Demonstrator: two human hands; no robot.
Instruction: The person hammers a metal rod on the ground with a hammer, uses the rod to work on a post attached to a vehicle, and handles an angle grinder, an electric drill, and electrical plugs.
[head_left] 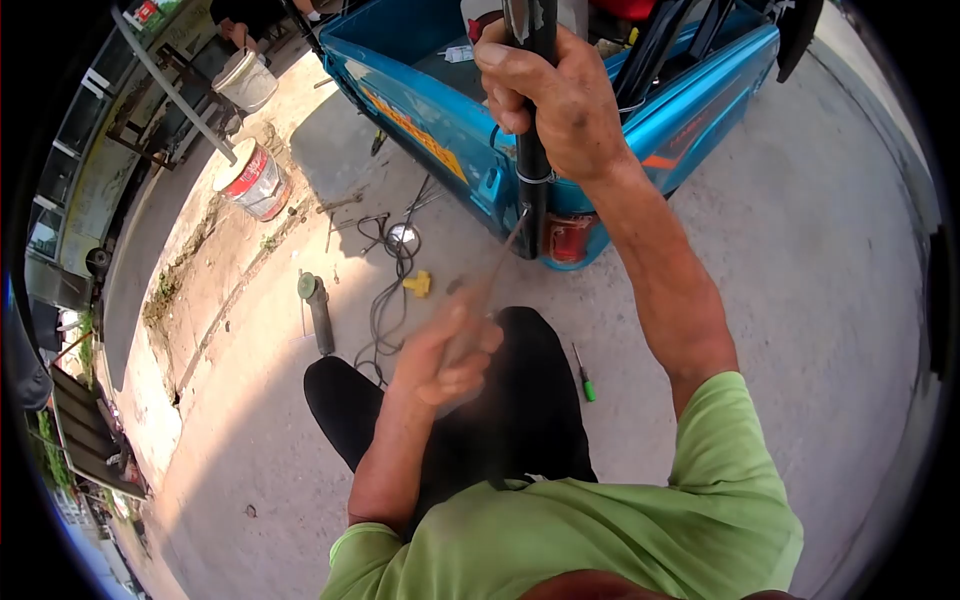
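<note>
My right hand [560,100] is wrapped round an upright black tube [533,165] at the corner of a blue cargo bed [480,165]. A wire tie circles the tube below my fist. My left hand [450,350], smeared by motion, is closed on a screwdriver [508,250] above my knees. Its thin shaft slants up to a small screw or hole low on the tube; the handle is mostly hidden and blurred. Beside the tube's lower end sits a red tail light [570,240].
An angle grinder [318,312], black cable [385,290], yellow connector [418,284] and green-handled screwdriver [585,385] lie on the concrete. To the left stand a red-and-white bucket [255,185] holding a pole and a white bucket [247,85]. Another person [243,30] is at the upper left.
</note>
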